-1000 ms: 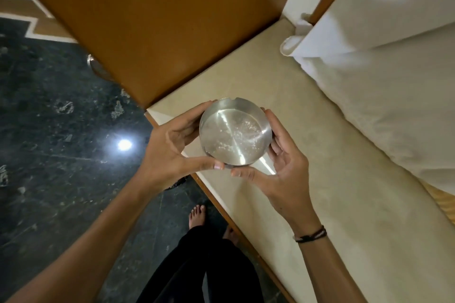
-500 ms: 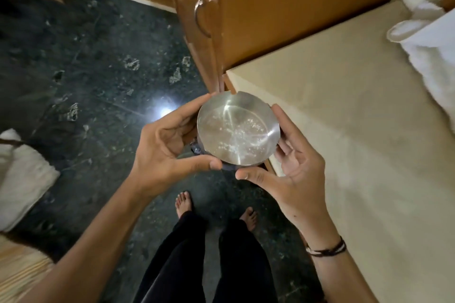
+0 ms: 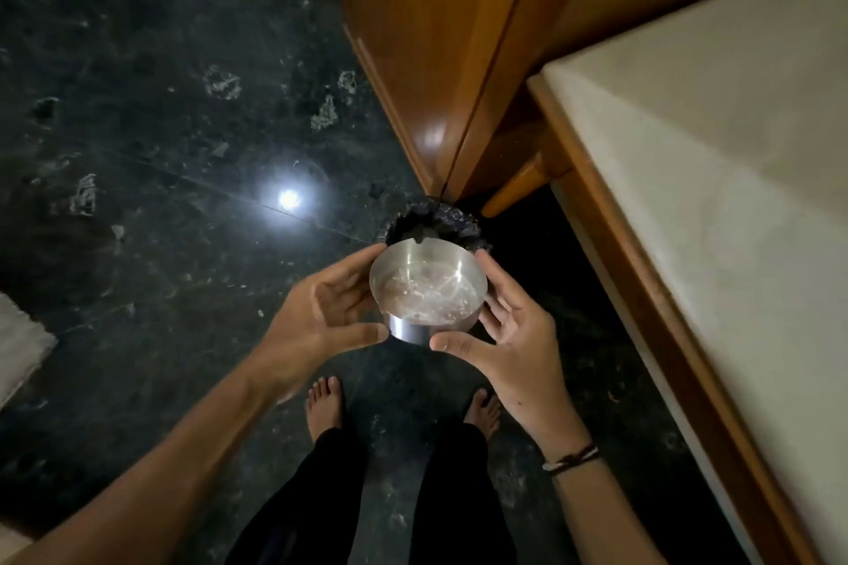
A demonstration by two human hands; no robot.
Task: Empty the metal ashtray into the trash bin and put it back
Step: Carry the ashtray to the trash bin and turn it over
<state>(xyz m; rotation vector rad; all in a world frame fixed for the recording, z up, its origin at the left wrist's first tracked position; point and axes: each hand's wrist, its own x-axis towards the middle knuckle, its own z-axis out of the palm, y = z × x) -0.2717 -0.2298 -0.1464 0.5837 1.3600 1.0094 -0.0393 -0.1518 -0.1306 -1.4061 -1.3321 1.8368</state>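
Observation:
I hold a round metal ashtray [image 3: 427,289] upright between both hands, over the dark floor in front of my feet. Pale ash specks lie on its shiny bottom, and a notch shows in its far rim. My left hand [image 3: 328,317] grips its left side with thumb under the near edge. My right hand [image 3: 504,337] cups its right side. Just beyond the ashtray, on the floor, stands a trash bin [image 3: 452,220] lined with a dark crumpled bag; the ashtray hides most of its mouth.
A wooden cabinet [image 3: 440,37] with a rounded corner rises behind the bin. To the right runs a beige table top [image 3: 716,151] with a wooden edge. A pale mat [image 3: 18,339] lies at the left on the dark marble floor [image 3: 160,128]. My bare feet [image 3: 326,401] stand below the ashtray.
Both hands carried the ashtray left off the beige table top and down over the floor. The view swung downward and the trash bin came into sight behind the ashtray.

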